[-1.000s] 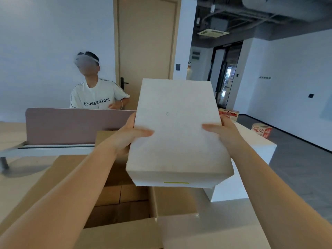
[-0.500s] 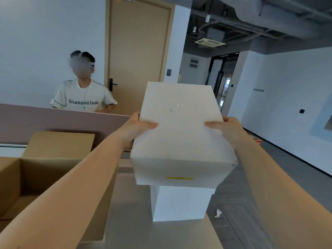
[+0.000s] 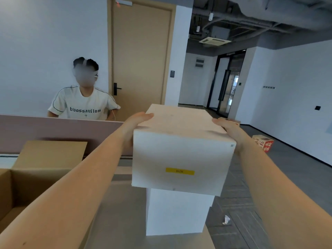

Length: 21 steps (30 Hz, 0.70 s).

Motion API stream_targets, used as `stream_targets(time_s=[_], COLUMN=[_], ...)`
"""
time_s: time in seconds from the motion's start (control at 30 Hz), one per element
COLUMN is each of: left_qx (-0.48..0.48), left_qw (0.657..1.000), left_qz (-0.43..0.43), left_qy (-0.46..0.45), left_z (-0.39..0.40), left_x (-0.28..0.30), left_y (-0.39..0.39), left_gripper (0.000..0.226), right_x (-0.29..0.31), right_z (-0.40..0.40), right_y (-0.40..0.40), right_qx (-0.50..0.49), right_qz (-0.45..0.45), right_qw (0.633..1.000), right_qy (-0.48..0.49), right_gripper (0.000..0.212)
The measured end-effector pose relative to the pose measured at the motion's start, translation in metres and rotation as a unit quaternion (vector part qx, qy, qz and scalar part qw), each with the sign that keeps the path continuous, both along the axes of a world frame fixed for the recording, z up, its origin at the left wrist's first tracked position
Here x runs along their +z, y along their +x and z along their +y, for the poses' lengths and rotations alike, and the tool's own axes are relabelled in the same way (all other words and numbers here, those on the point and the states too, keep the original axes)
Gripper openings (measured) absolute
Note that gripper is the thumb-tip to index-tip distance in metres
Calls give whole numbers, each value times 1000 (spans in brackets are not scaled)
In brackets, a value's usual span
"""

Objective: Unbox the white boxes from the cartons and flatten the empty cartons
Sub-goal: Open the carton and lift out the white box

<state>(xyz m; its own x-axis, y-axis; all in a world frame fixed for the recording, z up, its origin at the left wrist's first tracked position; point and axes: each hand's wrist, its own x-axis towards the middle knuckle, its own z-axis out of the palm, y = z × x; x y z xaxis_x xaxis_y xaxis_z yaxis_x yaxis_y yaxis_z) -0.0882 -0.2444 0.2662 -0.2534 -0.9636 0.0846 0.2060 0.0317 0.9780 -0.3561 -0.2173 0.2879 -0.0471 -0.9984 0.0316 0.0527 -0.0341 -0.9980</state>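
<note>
Clamped between the left hand and right hand at its far side edges, the white box hangs just above a second box, right of the open carton, and looks stiff, smooth, fairly light, best gripped on opposite sides.

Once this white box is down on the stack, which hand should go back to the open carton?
Probably the left hand: the open carton lies on its side, while the right hand grips the white box on its far side.
</note>
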Motion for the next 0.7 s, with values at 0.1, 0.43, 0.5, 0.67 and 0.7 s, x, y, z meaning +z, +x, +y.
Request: stream_targets(time_s=[0.1, 0.43, 0.5, 0.67, 0.7], left_qx=[-41, 13, -1, 8, 26], left_qw=[998, 997, 998, 997, 997], left_qz=[53, 4, 11, 18, 21], left_qy=[-3, -74, -62, -69, -65], left_z=[11, 51, 54, 57, 56], left_x=[-12, -70, -77, -87, -87], left_y=[4, 3, 1, -7, -11], left_gripper=[52, 38, 31, 25, 30], right_x=[-7, -71, -84, -104, -107], right_z=[12, 76, 78, 76, 71], right_y=[4, 30, 32, 29, 26], right_qx=[16, -113, -141, -134, -139], right_qz=[-52, 9, 24, 56, 55], right_qw=[998, 991, 988, 986, 985], right_qy=[-10, -69, -51, -77, -87], right_gripper=[14, 19, 24, 24, 20])
